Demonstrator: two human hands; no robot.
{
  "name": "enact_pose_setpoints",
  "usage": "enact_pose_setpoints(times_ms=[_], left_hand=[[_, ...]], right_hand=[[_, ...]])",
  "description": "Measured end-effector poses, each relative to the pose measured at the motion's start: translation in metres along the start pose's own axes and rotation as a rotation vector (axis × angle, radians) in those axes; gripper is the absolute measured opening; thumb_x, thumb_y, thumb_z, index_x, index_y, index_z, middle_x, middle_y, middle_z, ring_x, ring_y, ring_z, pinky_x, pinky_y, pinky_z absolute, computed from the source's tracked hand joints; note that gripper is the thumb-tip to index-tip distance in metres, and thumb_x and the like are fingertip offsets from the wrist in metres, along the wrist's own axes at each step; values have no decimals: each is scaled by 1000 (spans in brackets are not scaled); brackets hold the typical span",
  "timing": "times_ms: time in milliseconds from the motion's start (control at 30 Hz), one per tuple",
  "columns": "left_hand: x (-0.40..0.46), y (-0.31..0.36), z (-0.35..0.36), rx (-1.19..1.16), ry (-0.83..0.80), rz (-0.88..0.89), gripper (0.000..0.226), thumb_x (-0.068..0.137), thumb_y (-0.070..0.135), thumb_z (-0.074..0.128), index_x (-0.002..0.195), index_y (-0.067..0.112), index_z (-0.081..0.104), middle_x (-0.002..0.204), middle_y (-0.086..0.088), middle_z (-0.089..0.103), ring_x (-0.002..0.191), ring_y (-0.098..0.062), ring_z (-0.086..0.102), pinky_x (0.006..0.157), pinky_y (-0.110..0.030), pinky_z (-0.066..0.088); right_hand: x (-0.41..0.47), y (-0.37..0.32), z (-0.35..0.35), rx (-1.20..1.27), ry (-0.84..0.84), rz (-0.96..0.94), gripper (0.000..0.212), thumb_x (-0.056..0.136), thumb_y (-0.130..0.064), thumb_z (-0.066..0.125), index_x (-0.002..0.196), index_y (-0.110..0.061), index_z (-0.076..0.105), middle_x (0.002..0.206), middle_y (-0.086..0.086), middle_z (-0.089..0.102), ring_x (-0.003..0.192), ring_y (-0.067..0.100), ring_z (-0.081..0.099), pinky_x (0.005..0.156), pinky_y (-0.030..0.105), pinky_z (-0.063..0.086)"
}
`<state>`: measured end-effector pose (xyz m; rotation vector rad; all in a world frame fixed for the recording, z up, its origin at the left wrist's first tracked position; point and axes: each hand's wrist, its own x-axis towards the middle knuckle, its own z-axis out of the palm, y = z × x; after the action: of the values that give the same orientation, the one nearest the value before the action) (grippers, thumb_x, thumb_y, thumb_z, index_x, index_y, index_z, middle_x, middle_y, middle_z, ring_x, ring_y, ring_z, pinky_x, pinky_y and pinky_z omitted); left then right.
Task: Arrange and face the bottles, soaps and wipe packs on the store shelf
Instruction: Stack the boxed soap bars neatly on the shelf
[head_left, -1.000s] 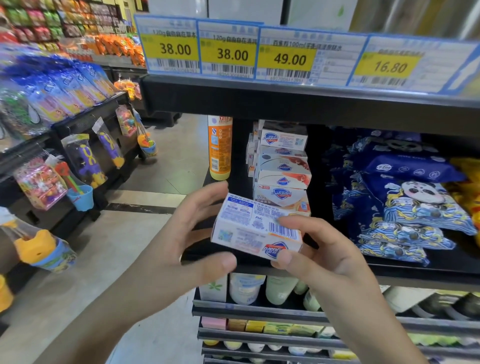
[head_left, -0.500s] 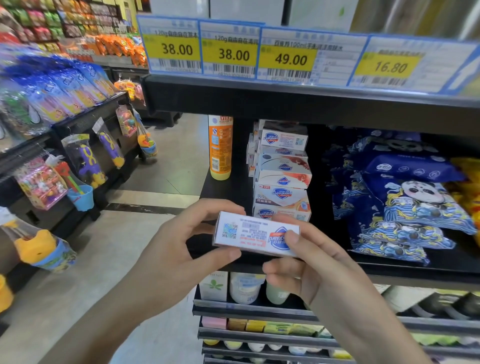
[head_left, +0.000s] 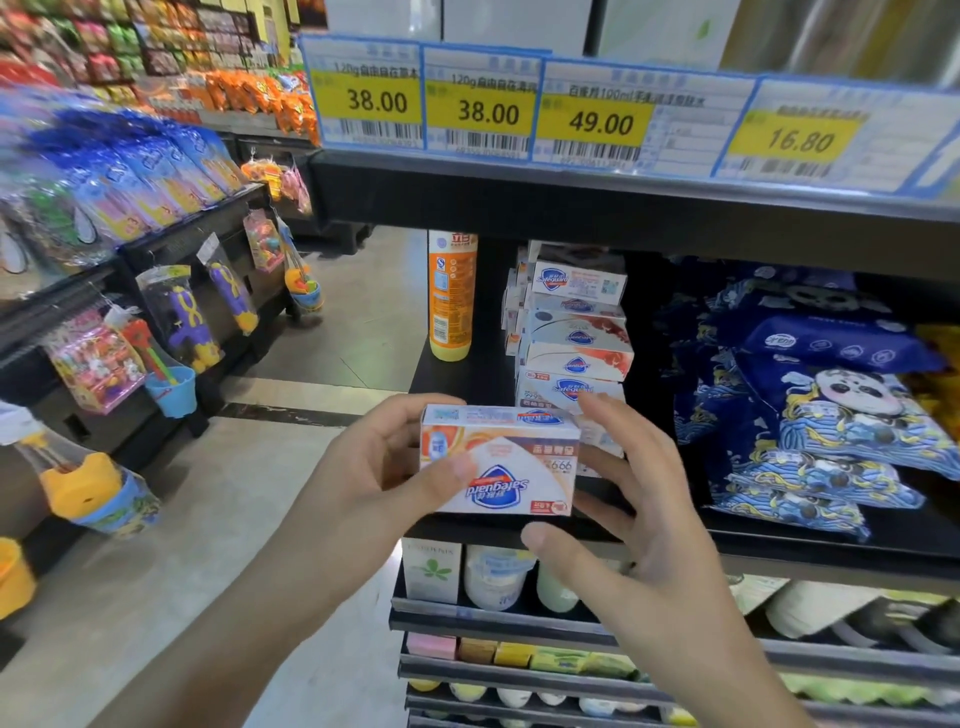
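Note:
A white Safeguard soap box (head_left: 498, 467) is held in front of the black shelf (head_left: 779, 545), its printed front toward me and upside down. My left hand (head_left: 374, 483) grips its left end, thumb on the front. My right hand (head_left: 639, 525) is at its right side with fingers spread behind it and thumb just below the box. Behind stands a stack of soap boxes (head_left: 574, 332). An orange bottle (head_left: 452, 296) stands upright at the shelf's left end. Blue panda wipe packs (head_left: 841, 415) lie piled to the right.
Price tags (head_left: 597, 114) line the shelf above. Lower shelves hold bottles and jars (head_left: 498, 577) and small coloured packs (head_left: 519, 654). To the left, across the aisle floor (head_left: 208, 545), a rack carries hanging toys (head_left: 182, 317).
The soap box has been rotated in my hands: its barcoded back faced me, then its narrow side, and now its printed front, upside down. My right fingers have spread open.

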<state>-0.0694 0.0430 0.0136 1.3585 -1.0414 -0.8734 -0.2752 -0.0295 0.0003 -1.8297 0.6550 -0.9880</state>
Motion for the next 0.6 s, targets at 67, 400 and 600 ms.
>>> enact_pose_setpoints(times_ms=[67,400,600], left_hand=[[1,1,0,-4,20,-29,52,70,40,75,120,30,66,108,5,79,106,-17,74,86,-37,62],[1,7,-2,42,13,-149,47,76,46,70,120,30,68,92,0,80,58,-3,64,46,-18,41],[1,-1,-13,224,-100,-26,93,59,52,93,138,54,44,125,23,67,119,-4,64,86,-24,59]], right_hand=[[1,4,0,-71,-29,-44,83,82,-18,84,142,-59,44,160,-25,25,144,10,43,107,37,50],[8,13,4,-82,-59,-89,72,88,-2,78,138,-48,58,151,-18,48,143,19,46,99,37,56],[10,20,4,8,-47,-46,69,90,-5,76,142,-45,55,152,-9,48,136,23,54,101,44,54]])
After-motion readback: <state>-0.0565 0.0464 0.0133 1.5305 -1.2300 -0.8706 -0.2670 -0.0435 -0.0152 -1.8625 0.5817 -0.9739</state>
